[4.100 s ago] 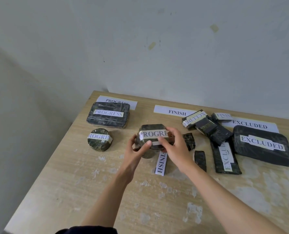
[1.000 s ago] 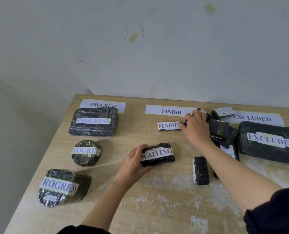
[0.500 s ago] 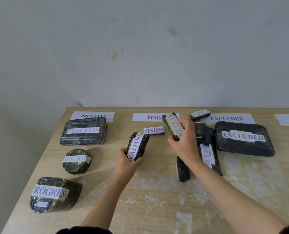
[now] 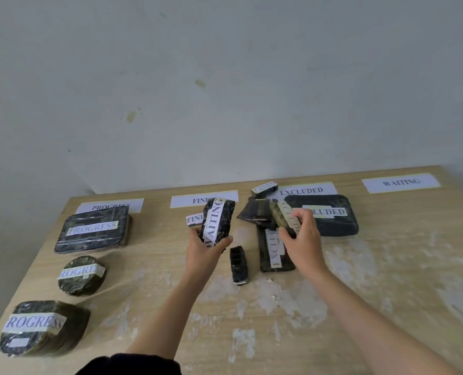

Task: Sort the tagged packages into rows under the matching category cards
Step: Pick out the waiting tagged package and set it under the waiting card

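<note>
My left hand (image 4: 206,249) holds a dark package tagged WAITING (image 4: 217,221) upright above the table, in front of the FINISH card (image 4: 181,201). My right hand (image 4: 302,239) grips a small EXCLUDED-tagged package (image 4: 283,217) lifted over a flat EXCLUDED package (image 4: 275,253). A large EXCLUDED package (image 4: 333,215) lies under the EXCLUDED card (image 4: 303,190). Three PROGRESS packages (image 4: 93,230) (image 4: 81,274) (image 4: 41,326) run in a row under the PROGRESS card (image 4: 108,205). The WAITING card (image 4: 400,182) lies far right.
A small FINISH-tagged piece (image 4: 193,220) lies partly behind the held package. Another FINISH piece (image 4: 264,188) and a dark package (image 4: 254,213) sit near the EXCLUDED card. A dark narrow package (image 4: 239,265) lies between my hands. The wall stands behind the table (image 4: 387,266).
My left hand has lifted the WAITING package higher and further upright. My right hand has carried the small EXCLUDED package rightwards towards the EXCLUDED pile. The view has shifted right, showing the WAITING card.
</note>
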### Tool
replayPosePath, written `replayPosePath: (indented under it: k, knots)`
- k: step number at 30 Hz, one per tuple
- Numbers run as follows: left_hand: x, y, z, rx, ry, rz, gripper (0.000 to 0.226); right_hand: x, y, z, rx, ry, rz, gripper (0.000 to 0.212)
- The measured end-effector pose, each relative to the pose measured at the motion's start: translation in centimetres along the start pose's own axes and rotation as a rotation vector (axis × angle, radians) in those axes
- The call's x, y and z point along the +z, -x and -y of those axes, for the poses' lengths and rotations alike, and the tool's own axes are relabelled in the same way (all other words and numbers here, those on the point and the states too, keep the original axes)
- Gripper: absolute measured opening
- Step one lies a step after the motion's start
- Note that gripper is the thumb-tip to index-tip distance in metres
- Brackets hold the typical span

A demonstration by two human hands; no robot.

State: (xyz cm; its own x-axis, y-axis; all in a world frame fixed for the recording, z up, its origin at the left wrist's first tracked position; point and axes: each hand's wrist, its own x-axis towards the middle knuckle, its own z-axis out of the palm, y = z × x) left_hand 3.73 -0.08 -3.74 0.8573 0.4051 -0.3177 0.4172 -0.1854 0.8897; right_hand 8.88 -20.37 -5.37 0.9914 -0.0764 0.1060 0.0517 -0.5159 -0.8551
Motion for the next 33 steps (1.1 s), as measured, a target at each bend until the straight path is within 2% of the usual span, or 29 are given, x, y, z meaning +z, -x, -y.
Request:
replayPosePath:
  k: [5,7,8,11,15,17,21,24,26,28,30,33]
  knots:
    - [5.0,1.2,-2.0,0.064,-0.070,0.062,0.055,-5.2,-0.9,-3.7,0.137,-0.069,-0.252,0.041]
    - [7.1,1.5,-2.4,0.096,-0.104,0.078,0.055,-7.5,-1.5,-5.9,0.180,-0.050,-0.238,0.045]
    - [8.0,1.7,-2.6,0.106,-0.109,0.077,0.057,-8.4,-1.7,-7.1,0.182,-0.023,-0.173,0.048]
    - [10.5,2.0,-2.6,0.104,-0.092,0.064,0.066,-10.3,-1.1,-9.8,0.011,0.104,0.090,0.055]
    - [12.9,2.3,-2.7,0.104,-0.079,0.056,0.071,-10.3,1.4,-11.5,-0.170,0.298,0.367,0.048]
    - [13.7,2.4,-2.8,0.107,-0.121,0.065,0.068,-9.8,1.8,-12.0,-0.246,0.330,0.396,0.043]
    - [14.1,2.0,-3.0,0.137,-0.217,0.066,0.061,-9.2,-0.5,-12.7,-0.490,0.463,0.323,0.044]
    - [14.1,1.5,-3.3,0.138,-0.259,0.089,0.064,-9.6,-1.9,-12.2,-0.557,0.424,0.283,0.034]
    - [14.3,1.2,-3.2,0.168,-0.294,0.135,0.062,-10.0,-2.2,-11.3,-0.431,0.232,0.185,0.022]
    - [15.0,1.2,-3.5,0.226,-0.341,0.214,0.060,-10.3,-2.5,-9.6,-0.124,-0.073,0.144,0.024]
    - [16.4,1.0,-3.8,0.291,-0.403,0.287,0.060,-10.6,-3.2,-8.6,0.168,-0.345,0.218,0.029]
    - [19.0,1.0,-4.6,0.368,-0.456,0.359,0.064,-11.8,-4.3,-9.0,0.342,-0.466,0.259,0.034]
